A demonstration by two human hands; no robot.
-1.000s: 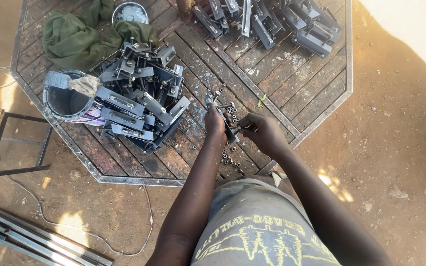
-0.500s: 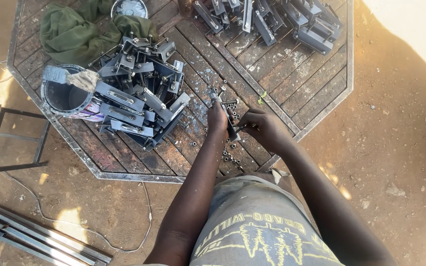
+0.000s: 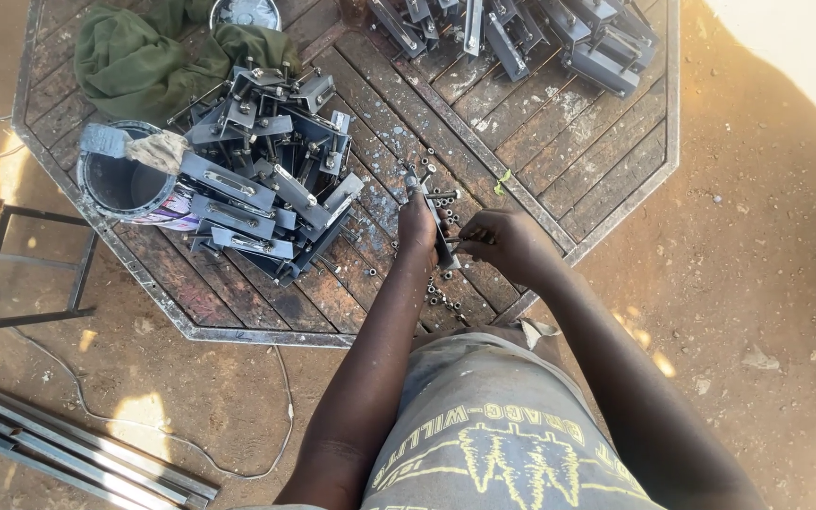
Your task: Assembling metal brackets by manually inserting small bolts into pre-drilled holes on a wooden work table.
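Left hand clamped around a long dark metal bracket near the centre of the octagonal wooden-slatted, steel-framed table. Right hand at three o'clock of it, fingers pinched together on a small bolt at the bracket's lower end. Loose small steel nuts and bolts scattered at six o'clock. Pile of grey metal brackets at nine o'clock, crumpled green cloth at ten.

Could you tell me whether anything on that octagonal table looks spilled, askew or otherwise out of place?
Small bolts and nuts lie scattered loose across the slatted table around both hands rather than in a container. The metal brackets are heaped crookedly against the paint can. A green cloth lies crumpled beside them.
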